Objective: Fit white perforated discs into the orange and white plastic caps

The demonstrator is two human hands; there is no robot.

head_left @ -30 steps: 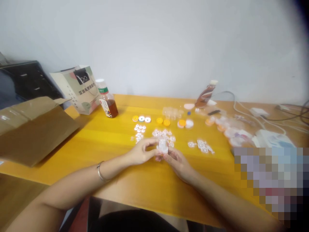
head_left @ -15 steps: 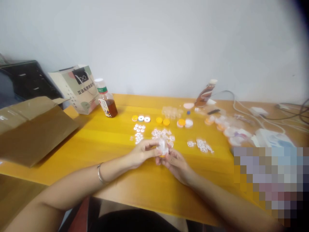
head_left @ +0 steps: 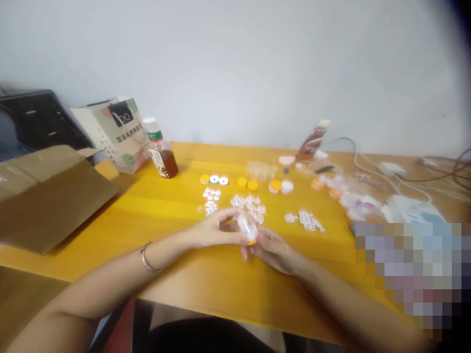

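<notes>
We have a bare lane of yellow-brown wooden table [head_left: 154,211] between the open brown cardboard box [head_left: 66,201] at its left end and our left hand [head_left: 211,230]; a clear bottle of red-brown drink with a white cap [head_left: 162,157] narrows that lane near the far edge; a clear rounded container with an orange base [head_left: 246,228] fills the gap to our right hand [head_left: 275,250]; flat white pieces with holes [head_left: 261,210] clutter our path farward; a blurred translucent plastic heap [head_left: 358,203] obstructs the right side.
</notes>
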